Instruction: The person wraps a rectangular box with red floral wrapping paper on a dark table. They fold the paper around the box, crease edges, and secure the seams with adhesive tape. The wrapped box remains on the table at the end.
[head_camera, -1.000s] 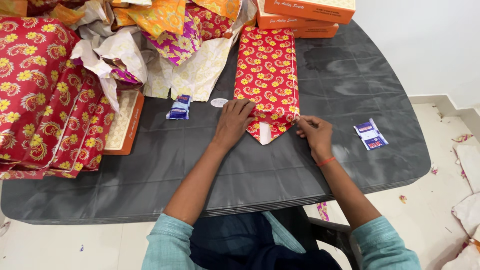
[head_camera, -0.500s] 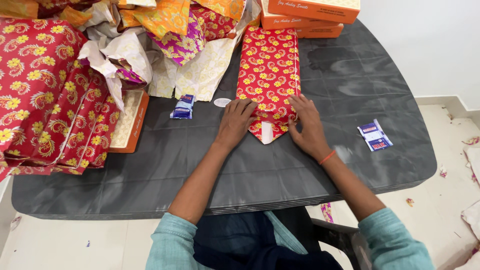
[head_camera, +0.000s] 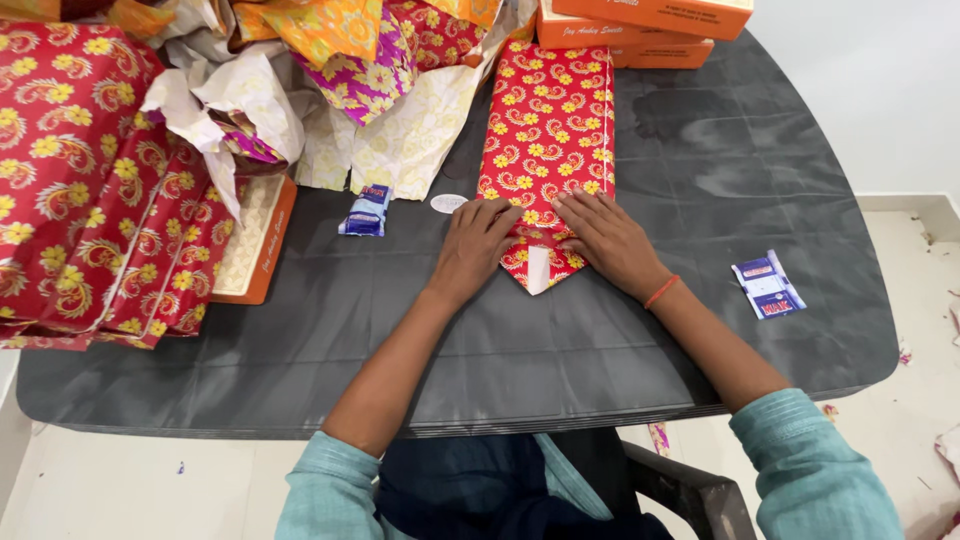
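Note:
A long box wrapped in red paper with yellow flowers (head_camera: 548, 130) lies lengthwise on the dark grey table (head_camera: 480, 340). Its near end is folded into a pointed flap (head_camera: 540, 268) with a white underside showing. My left hand (head_camera: 473, 245) presses flat on the near left corner of the box. My right hand (head_camera: 603, 240) lies flat on the near right side, fingers pushing the fold inward toward the left hand. Neither hand holds anything loose.
A stack of red floral wrapped boxes (head_camera: 85, 180) fills the left. Crumpled wrapping papers (head_camera: 330, 80) pile at the back. Orange boxes (head_camera: 640, 25) sit far right of centre, an orange tray-like box (head_camera: 255, 245) at left. Small blue packets (head_camera: 366, 208) (head_camera: 767, 287) and a white sticker (head_camera: 449, 203) lie nearby.
My right hand has moved from pinching the paper's right edge to lying flat over the near end of the box, fingers pointing left. The left hand has stayed pressed in place.

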